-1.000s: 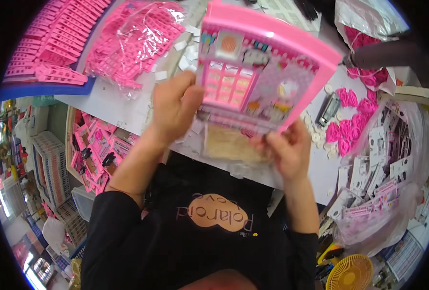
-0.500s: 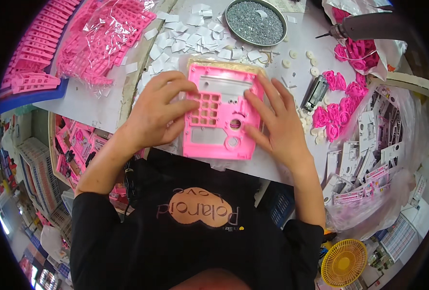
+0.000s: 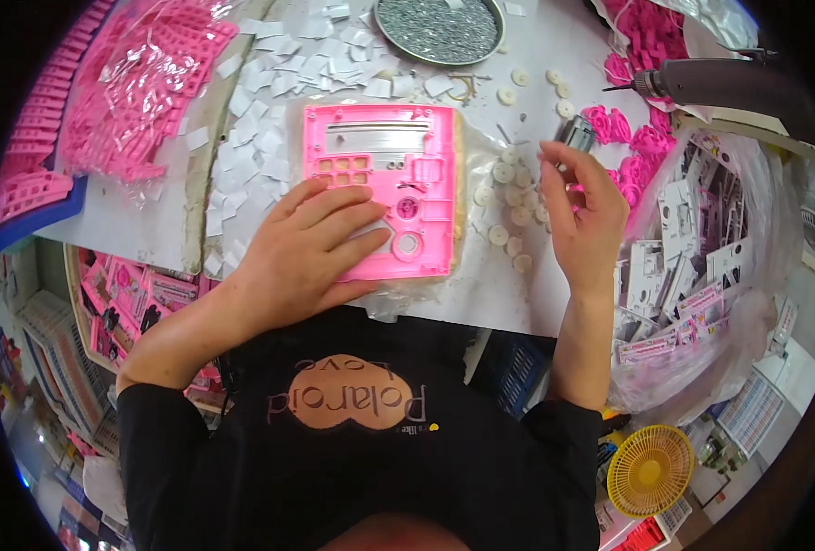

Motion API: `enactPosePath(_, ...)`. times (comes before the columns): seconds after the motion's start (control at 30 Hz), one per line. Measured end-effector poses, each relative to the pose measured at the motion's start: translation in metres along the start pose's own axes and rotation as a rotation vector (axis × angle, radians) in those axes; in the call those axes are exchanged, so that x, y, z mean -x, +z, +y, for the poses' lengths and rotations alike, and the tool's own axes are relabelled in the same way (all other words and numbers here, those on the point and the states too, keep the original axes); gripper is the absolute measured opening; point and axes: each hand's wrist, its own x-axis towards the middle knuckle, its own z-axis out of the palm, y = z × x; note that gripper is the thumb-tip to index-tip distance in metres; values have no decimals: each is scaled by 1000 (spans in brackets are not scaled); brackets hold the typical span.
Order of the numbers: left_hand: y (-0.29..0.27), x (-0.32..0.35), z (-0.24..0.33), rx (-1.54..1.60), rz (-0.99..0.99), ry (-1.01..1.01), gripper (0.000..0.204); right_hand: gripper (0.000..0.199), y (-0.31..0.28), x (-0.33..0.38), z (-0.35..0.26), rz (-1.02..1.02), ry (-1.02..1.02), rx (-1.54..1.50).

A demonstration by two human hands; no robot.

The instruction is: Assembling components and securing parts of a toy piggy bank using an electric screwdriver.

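Left hand [image 3: 302,253], open and flat, pressing pink plastic panel [image 3: 382,188] at centre frame onto white table [image 3: 499,294], likely steadying it. Right of centre, small white discs [image 3: 508,197] scattered within reach. Right hand [image 3: 584,211], fingers loosely curled, hovering empty beside discs.

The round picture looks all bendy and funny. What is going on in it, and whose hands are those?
A camera on a person's head looks down through a wide lens, which bends the edges. The hands are that person's own. The left hand presses flat on a pink plastic panel lying on the white table. The right hand reaches among small white discs, its fingers spread, holding nothing I can see. Nearby are a tray of tiny grey bits and a drill-like tool.
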Motion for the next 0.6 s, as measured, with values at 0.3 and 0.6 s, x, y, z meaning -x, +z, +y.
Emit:
enactPosePath(0.3,-7,-4,-1,34,-26,29,55,14,29,19,17,-186,-106,358)
enactPosePath(0.6,-9,-3,14,401,327,-21,32,23,12,18,4,-202,110,316)
